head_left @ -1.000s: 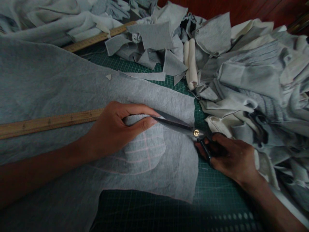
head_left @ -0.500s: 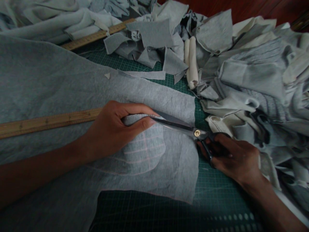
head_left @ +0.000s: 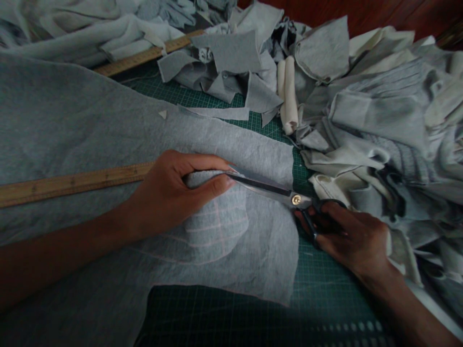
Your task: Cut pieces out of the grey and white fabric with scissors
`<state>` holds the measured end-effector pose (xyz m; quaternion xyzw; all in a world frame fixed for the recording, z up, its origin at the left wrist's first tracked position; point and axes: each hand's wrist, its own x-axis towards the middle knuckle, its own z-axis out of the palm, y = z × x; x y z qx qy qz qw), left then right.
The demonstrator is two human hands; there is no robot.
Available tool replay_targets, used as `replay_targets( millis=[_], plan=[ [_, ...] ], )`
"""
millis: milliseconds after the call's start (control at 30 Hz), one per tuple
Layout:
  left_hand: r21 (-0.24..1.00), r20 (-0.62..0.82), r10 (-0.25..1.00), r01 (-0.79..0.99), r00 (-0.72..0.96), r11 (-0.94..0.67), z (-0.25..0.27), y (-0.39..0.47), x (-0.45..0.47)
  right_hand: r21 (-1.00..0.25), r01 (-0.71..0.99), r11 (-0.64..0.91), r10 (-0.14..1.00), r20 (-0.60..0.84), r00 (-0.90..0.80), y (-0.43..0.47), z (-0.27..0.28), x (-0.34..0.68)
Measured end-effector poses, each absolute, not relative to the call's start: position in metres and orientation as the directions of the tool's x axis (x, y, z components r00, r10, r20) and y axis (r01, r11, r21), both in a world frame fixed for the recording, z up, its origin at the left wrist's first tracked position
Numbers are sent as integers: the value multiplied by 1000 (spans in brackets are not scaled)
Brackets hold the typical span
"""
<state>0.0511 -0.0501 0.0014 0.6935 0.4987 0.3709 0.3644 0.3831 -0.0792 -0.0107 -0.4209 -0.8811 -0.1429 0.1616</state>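
My left hand (head_left: 177,185) pinches a folded-up part of the grey fabric (head_left: 267,241) between thumb and fingers. Pale pink grid lines show on the small rounded flap (head_left: 219,226) below the thumb. My right hand (head_left: 352,236) is wrapped round the black handles of a pair of scissors (head_left: 275,189). Their blades point left, nearly closed, with the tips at the pinched fold right by my left fingertips. The fabric's right end lies flat under the blades. Exactly where the blades meet the cloth is partly hidden by the fingers.
A wooden ruler (head_left: 72,183) lies on the fabric left of my left hand; a second ruler (head_left: 144,58) lies farther back. Grey offcuts (head_left: 231,58) and a heap of cloth pieces (head_left: 376,115) cover the back and right. Beneath is a green cutting mat (head_left: 224,315).
The scissor blades have closed further, the gap between them narrowing at the fold. Both hands stay nearly in place.
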Motion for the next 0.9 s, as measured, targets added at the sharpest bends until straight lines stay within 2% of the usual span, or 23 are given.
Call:
replay_targets(
  millis=[300,500,700,900],
  plan=[
    [910,139,957,349,254,-225,0,-48,49,114,813,571,709,432,-558,-81,-15,382],
    [932,155,944,275,291,-238,1,-48,47,48,839,543,759,399,-514,-85,-13,378],
    [937,120,956,289,268,-199,1,-47,48,27,830,557,755,398,-520,-84,-10,376],
    [941,153,940,245,305,-233,1,-47,47,4,839,544,767,403,-499,-86,-16,379]
  ],
)
